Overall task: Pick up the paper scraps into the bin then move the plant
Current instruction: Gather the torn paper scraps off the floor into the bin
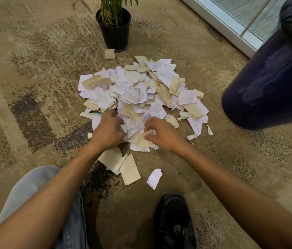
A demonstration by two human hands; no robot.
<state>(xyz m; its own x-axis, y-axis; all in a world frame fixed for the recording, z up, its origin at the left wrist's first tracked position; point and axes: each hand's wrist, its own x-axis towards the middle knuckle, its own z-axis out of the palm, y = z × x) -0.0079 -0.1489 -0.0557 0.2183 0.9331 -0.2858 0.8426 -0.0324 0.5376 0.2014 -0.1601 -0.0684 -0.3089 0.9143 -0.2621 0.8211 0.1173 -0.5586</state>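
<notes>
White and tan torn paper scraps (141, 97) lie heaped on mottled carpet (34, 69). Both hands work the near edge: left hand (108, 131) curled into scraps, right hand (161, 134) pinching a tan piece. Dark blue bin (267, 83) stands right; potted green plant (114, 24) far. Gathering stage; next, lifting handfuls rightward binward.

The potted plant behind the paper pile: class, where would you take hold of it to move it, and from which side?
Probably grip the black pot by its upper wall just under the rim, one hand on each side, reaching from above past the paper pile. The pot stands upright and narrows downward, and the leaves look too thin to lift by.
</notes>
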